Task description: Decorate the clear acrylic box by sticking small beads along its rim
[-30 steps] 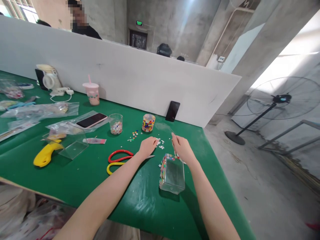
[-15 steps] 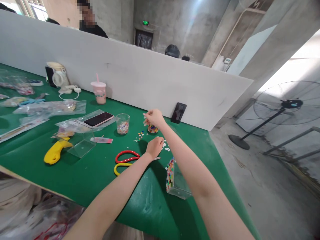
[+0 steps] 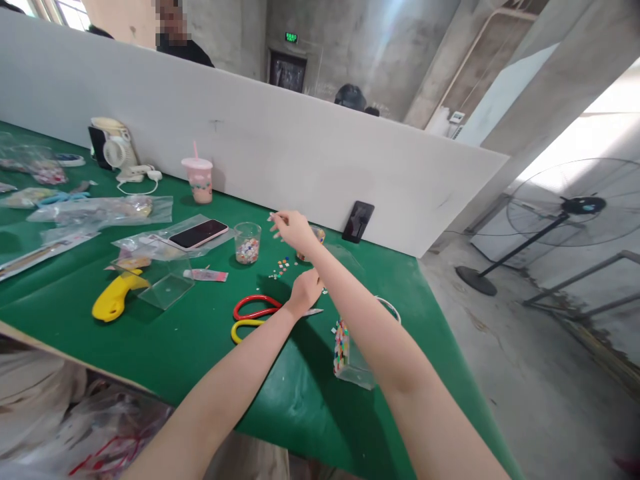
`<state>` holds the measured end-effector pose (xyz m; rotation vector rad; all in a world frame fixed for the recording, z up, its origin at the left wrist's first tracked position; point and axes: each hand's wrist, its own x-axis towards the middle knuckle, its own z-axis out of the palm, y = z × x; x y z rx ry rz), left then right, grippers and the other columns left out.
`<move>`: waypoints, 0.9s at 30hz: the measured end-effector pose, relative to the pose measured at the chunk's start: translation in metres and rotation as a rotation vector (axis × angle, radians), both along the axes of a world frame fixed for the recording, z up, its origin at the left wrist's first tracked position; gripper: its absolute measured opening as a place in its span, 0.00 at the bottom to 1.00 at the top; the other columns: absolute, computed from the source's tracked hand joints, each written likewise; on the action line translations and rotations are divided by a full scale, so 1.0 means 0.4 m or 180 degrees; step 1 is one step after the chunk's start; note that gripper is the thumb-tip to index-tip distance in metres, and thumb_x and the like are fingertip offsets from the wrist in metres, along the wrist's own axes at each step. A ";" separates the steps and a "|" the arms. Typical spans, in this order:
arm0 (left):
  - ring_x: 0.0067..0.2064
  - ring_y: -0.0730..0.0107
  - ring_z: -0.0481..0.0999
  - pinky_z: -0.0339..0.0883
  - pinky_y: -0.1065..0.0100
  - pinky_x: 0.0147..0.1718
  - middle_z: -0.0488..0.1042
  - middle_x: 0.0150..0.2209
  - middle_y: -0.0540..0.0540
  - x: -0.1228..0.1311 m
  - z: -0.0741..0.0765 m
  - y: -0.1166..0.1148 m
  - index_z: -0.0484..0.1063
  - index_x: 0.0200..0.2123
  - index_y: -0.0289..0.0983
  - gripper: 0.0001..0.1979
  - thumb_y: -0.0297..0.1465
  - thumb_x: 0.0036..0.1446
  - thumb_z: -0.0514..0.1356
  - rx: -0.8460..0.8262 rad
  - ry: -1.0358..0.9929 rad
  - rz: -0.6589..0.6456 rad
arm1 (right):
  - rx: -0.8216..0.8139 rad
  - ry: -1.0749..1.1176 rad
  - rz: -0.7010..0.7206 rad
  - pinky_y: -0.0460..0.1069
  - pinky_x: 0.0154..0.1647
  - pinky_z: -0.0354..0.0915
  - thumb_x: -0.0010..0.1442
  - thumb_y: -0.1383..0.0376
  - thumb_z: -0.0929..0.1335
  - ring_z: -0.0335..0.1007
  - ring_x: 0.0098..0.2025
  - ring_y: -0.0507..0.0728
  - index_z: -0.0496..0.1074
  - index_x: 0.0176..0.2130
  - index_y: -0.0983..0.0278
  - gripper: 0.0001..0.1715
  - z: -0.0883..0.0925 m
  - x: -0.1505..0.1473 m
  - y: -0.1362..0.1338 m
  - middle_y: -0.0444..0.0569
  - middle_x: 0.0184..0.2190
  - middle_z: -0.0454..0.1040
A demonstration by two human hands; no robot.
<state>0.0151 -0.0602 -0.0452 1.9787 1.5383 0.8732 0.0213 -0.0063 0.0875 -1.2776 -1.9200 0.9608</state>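
My right hand (image 3: 293,230) is raised in front of the white divider, its fingertips drawn together; whatever they hold is too small to make out. Behind its wrist stands a cup with coloured pieces (image 3: 319,235), partly covered. My left hand (image 3: 306,291) rests low over the table, fingers curled, their contents hidden. Small loose mosaic pieces (image 3: 283,267) lie beside it. Scissors (image 3: 257,298) with one red and one yellow handle lie partly under my left wrist. A clear box with mosaic-covered side (image 3: 341,347) stands partly behind my right forearm. A clear cup of pieces (image 3: 248,251) stands left of my hands.
A black phone (image 3: 359,221) leans on the white divider (image 3: 300,147). To the left are a pink tumbler (image 3: 200,181), a phone on a plastic bag (image 3: 199,235), a tube (image 3: 206,275), a clear acrylic piece (image 3: 167,287) and a yellow tool (image 3: 116,297). A person (image 3: 180,50) is beyond the divider.
My right hand has moved left, away from the coloured cup and towards the clear cup. My left hand stays curled near the loose pieces. The view has shifted slightly.
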 end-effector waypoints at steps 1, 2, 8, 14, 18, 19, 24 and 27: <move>0.49 0.60 0.77 0.75 0.54 0.47 0.74 0.53 0.41 0.001 0.001 0.002 0.71 0.54 0.36 0.16 0.36 0.66 0.60 0.0004 0.0025 0.0013 | -0.0005 0.0010 -0.0027 0.55 0.45 0.74 0.68 0.57 0.67 0.76 0.43 0.56 0.73 0.49 0.65 0.16 0.003 0.039 -0.021 0.51 0.46 0.77; 0.49 0.60 0.77 0.75 0.54 0.47 0.74 0.52 0.41 0.003 0.001 0.004 0.71 0.54 0.36 0.16 0.36 0.66 0.60 0.0019 0.0054 0.0018 | -0.0016 0.0026 -0.0056 0.54 0.43 0.74 0.68 0.56 0.67 0.76 0.41 0.55 0.73 0.48 0.65 0.16 0.004 0.080 -0.044 0.50 0.44 0.77; 0.52 0.59 0.76 0.73 0.52 0.50 0.73 0.55 0.40 0.017 0.004 0.012 0.71 0.54 0.36 0.16 0.36 0.67 0.60 0.0376 0.0170 -0.0154 | 0.0050 0.0359 -0.0674 0.51 0.37 0.74 0.68 0.57 0.67 0.75 0.33 0.52 0.74 0.43 0.67 0.15 -0.043 0.310 -0.200 0.46 0.36 0.77; 0.56 0.55 0.74 0.71 0.48 0.54 0.71 0.58 0.40 0.028 0.004 0.005 0.70 0.56 0.37 0.17 0.34 0.66 0.61 0.0649 0.0471 -0.0262 | 0.0150 0.0980 -0.1318 0.49 0.32 0.74 0.68 0.55 0.66 0.73 0.26 0.50 0.74 0.40 0.67 0.17 -0.113 0.427 -0.299 0.41 0.26 0.74; 0.53 0.57 0.75 0.73 0.50 0.51 0.73 0.56 0.40 -0.004 0.022 0.014 0.71 0.55 0.36 0.17 0.35 0.66 0.60 0.0533 0.0768 0.0236 | 0.0238 0.1333 -0.1931 0.48 0.31 0.73 0.68 0.55 0.66 0.72 0.26 0.49 0.74 0.42 0.67 0.17 -0.177 0.511 -0.323 0.42 0.28 0.75; 0.52 0.58 0.76 0.73 0.51 0.50 0.73 0.54 0.40 -0.024 0.029 0.020 0.71 0.54 0.36 0.16 0.36 0.66 0.60 0.0453 0.0862 0.0428 | 0.0214 0.1408 -0.2090 0.48 0.30 0.72 0.68 0.55 0.66 0.72 0.26 0.49 0.74 0.42 0.67 0.17 -0.197 0.538 -0.327 0.42 0.29 0.75; 0.51 0.57 0.76 0.73 0.50 0.49 0.74 0.53 0.40 -0.152 0.064 0.051 0.71 0.54 0.35 0.18 0.39 0.66 0.60 -0.0082 0.1399 0.1279 | -0.0108 0.1570 -0.2532 0.49 0.33 0.73 0.67 0.57 0.67 0.74 0.33 0.51 0.73 0.46 0.67 0.16 -0.290 0.657 -0.336 0.47 0.38 0.76; 0.52 0.56 0.76 0.73 0.50 0.49 0.74 0.53 0.39 -0.193 0.064 0.050 0.71 0.54 0.35 0.18 0.39 0.66 0.60 -0.0367 0.1687 0.1233 | -0.0056 0.1633 -0.2587 0.53 0.39 0.75 0.67 0.58 0.68 0.76 0.40 0.54 0.72 0.50 0.66 0.17 -0.330 0.680 -0.326 0.50 0.44 0.76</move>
